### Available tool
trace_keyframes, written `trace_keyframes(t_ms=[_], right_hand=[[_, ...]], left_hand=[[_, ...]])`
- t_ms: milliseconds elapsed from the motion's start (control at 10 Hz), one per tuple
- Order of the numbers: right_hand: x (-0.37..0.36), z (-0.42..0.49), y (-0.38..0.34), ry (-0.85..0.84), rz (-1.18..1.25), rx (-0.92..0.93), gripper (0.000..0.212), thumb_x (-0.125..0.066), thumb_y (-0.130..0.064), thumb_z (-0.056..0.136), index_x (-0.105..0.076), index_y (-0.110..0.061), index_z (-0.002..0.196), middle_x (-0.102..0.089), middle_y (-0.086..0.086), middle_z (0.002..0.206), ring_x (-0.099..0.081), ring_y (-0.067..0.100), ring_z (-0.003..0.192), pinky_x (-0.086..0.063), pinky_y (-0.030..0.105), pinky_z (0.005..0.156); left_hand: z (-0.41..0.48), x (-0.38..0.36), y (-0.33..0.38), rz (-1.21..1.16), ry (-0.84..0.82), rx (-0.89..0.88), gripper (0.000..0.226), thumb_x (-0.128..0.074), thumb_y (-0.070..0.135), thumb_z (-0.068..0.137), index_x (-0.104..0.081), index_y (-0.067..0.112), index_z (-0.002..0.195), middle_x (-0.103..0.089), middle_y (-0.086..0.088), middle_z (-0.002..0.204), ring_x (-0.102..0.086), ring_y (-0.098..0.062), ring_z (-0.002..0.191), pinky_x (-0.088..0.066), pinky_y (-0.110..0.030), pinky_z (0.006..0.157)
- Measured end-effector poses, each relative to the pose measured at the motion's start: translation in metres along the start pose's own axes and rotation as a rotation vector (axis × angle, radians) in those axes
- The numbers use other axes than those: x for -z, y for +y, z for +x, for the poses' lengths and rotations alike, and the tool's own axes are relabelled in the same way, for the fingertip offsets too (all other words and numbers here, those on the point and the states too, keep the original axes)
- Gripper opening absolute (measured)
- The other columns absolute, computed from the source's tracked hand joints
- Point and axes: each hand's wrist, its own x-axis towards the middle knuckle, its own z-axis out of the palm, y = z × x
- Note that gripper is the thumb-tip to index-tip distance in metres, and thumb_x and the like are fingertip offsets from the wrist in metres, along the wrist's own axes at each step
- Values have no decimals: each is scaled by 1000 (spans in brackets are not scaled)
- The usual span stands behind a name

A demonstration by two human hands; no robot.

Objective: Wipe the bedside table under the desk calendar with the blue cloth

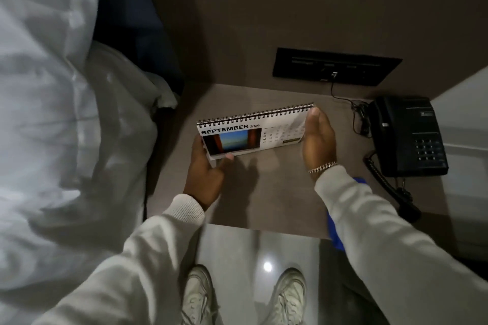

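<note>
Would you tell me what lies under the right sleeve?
A blue cloth shows beneath the right sleeve, lying on the bedside table; most of it is covered.

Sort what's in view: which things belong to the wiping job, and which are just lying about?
Job: desk calendar, held by left hand and right hand; blue cloth; bedside table.
Lying about: telephone, wall socket panel, bedding.

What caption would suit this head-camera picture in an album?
Both hands, left and right, grip the calendar over the bedside table; blue cloth waits beneath the right sleeve.
</note>
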Motion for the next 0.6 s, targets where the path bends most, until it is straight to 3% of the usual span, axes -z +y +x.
trace_keyframes(t_ms=[100, 200, 300, 400, 500, 600], right_hand=[[-2, -6, 10, 4, 111, -31, 42, -37, -26, 103, -43, -4, 138, -50, 22, 142, -47, 32, 133, -36, 54, 113], [-3, 2, 8, 18, 170, -30, 39, -40, -13, 102, -43, -7, 140, -49, 17, 145, -45, 27, 135, -34, 51, 116], [-9, 25, 0, 19, 220, -19, 41, -41, -2, 99, -42, -5, 139, -48, 17, 145, -45, 26, 135, -32, 48, 117], [-14, 45, -10, 30, 259, -1, 47, -43, 6, 95, -42, -7, 140, -52, 17, 142, -49, 24, 131, -38, 42, 114], [-17, 55, -13, 11, 296, 10, 56, -43, 13, 89, -41, -7, 141, -54, 17, 140, -54, 20, 122, -46, 31, 101], [-12, 52, -9, 21, 274, -20, 64, -44, 20, 84, -41, -8, 141, -55, 16, 139, -56, 22, 123, -49, 29, 98]], left_hand=[[15, 10, 5, 11, -92, -45, 57, -61, 10, 90, -30, 41, 127, -42, 38, 109, -43, 41, 85, -34, 12, 67], [46, 19, 13, 44, -125, -76, 60, -61, 6, 89, -33, 33, 134, -46, 33, 112, -47, 35, 90, -38, 4, 82], [78, 24, 23, 44, -179, -102, 68, -61, 0, 87, -30, 17, 145, -48, 16, 127, -48, 4, 116, -37, -27, 107], [100, 24, 31, 40, -230, -100, 72, -59, -3, 87, -26, 18, 148, -46, 9, 133, -47, -9, 121, -38, -35, 110], [121, 26, 31, 54, -233, -75, 73, -56, -7, 87, -27, 19, 149, -46, 3, 141, -45, -18, 133, -37, -40, 113], [129, 34, 28, 219, -217, -70, 74, -58, -1, 88, -26, 22, 150, -39, -5, 154, -38, -26, 141, -34, -47, 116]])
